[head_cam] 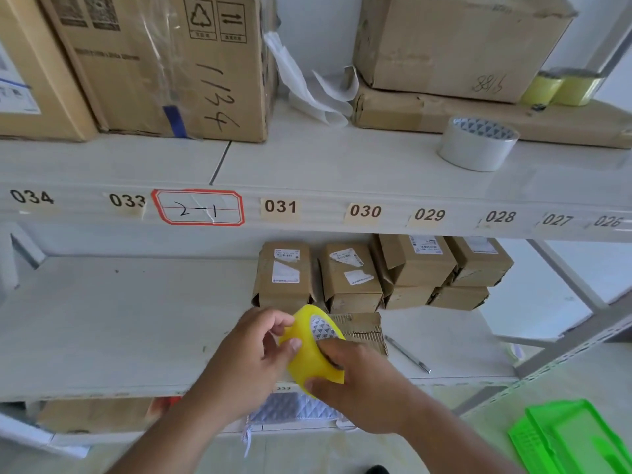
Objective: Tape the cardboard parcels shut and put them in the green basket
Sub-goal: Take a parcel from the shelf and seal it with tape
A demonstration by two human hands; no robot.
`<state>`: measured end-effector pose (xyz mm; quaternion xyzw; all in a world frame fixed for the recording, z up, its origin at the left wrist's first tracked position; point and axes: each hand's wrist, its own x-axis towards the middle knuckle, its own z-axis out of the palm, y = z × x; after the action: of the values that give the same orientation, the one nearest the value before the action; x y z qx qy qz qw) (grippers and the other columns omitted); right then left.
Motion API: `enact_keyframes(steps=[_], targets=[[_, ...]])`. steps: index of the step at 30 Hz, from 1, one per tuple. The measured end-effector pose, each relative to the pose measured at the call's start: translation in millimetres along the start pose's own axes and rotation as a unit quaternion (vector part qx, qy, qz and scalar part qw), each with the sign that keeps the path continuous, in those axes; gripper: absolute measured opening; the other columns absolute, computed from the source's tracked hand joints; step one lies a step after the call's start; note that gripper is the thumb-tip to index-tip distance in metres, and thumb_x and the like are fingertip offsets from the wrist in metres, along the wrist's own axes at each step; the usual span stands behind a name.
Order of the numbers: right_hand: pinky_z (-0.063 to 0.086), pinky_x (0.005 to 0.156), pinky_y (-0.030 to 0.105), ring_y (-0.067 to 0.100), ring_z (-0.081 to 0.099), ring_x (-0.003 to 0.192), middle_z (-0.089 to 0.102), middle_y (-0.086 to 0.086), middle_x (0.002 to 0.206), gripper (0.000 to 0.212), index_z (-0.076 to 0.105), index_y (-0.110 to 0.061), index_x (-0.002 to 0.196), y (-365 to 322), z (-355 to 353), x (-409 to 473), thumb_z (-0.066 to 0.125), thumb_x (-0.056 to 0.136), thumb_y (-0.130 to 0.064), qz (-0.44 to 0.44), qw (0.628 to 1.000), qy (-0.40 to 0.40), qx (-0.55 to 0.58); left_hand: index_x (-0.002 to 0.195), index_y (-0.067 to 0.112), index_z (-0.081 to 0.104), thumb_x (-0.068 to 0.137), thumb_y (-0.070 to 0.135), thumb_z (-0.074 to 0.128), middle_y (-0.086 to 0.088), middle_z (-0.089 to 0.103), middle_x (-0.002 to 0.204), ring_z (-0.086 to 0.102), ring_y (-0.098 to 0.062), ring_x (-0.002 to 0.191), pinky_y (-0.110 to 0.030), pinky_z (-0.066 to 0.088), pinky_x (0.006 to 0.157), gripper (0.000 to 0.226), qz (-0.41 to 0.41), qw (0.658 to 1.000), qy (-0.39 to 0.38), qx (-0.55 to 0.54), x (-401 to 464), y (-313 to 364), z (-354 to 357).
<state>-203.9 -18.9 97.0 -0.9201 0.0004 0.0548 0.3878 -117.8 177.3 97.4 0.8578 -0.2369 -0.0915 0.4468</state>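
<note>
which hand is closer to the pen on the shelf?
Right. The right hand holds the yellow tape roll just left of the pen; the left hand is farther left, beyond the roll.

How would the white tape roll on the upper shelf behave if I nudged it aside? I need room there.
The white tape roll lies flat on its side on the upper shelf, so it would probably slide rather than roll. Its hollow core suggests it is fairly light. The shelf surface looks smooth, so a nudge may send it further than meant.
</note>
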Motion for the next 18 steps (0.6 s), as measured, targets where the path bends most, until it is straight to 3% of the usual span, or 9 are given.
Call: enact_keyframes(steps=[4,8,10,13,16,18], targets=[[0.032,0.055,0.032,0.013,0.039,0.059,0.043,-0.003,0.067,0.034,0.039,-0.032,0.071,0.6,-4.7,-5.1,0.066,0.09,-0.041,0.001,0.999,-0.013,-0.034,0.087,0.023,0.067,0.094,0.019,0.074,0.006,0.06,0.073,0.051,-0.001,0.06,-0.014,0.044,0.057,0.01,-0.082,0.993,-0.035,-0.08,1.2,5.6,1.2],[0.037,0.057,0.042,0.021,0.044,0.062,0.046,0.004,0.071,0.033,0.041,-0.024,0.077,-0.6,-8.6,-5.9,0.063,0.083,-0.047,0.015,0.998,-0.009,-0.063,0.086,0.018,0.068,0.098,0.022,0.068,0.001,0.062,0.073,0.051,-0.007,0.062,-0.019,0.046,0.059,0.013,-0.144,0.98,-0.076,-0.114,-0.2,6.3,0.6],[0.038,0.055,0.036,0.018,0.047,0.062,0.049,0.001,0.07,0.03,0.043,-0.025,0.08,-0.2,-11.9,-5.9,0.063,0.081,-0.048,0.016,0.997,0.0,-0.072,0.087,0.018,0.066,0.101,0.023,0.063,0.001,0.06,0.068,0.047,-0.005,0.056,-0.017,0.043,0.054,0.015,-0.134,0.984,-0.073,-0.093,-0.6,7.2,3.3],[0.036,0.052,0.024,0.012,0.052,0.063,0.057,-0.011,0.072,0.023,0.049,-0.028,0.086,-1.3,-16.9,-4.8,0.067,0.084,-0.043,0.026,0.998,0.017,-0.048,0.086,0.021,0.06,0.104,0.021,0.057,0.017,0.053,0.057,0.042,-0.004,0.044,-0.017,0.038,0.044,0.019,-0.101,0.992,-0.056,-0.058,-4.3,14.0,7.6],[0.046,0.058,0.036,0.017,0.058,0.065,0.064,0.0,0.074,0.045,0.058,-0.019,0.086,-4.1,-19.7,2.3,0.055,0.077,-0.063,0.05,0.995,0.073,-0.045,0.084,0.031,0.052,0.104,0.026,0.055,0.016,0.058,0.076,0.051,-0.003,0.065,-0.021,0.04,0.057,0.021,-0.008,0.999,-0.012,0.034,-9.4,20.8,9.9],[0.046,0.056,0.037,0.017,0.058,0.065,0.063,0.003,0.071,0.056,0.058,-0.018,0.079,-4.8,-20.4,8.1,0.046,0.074,-0.073,0.069,0.989,0.106,-0.078,0.085,0.03,0.051,0.104,0.026,0.054,0.009,0.06,0.079,0.055,-0.008,0.07,-0.028,0.047,0.064,0.02,-0.003,1.0,0.017,0.015,-10.3,23.2,14.2]])
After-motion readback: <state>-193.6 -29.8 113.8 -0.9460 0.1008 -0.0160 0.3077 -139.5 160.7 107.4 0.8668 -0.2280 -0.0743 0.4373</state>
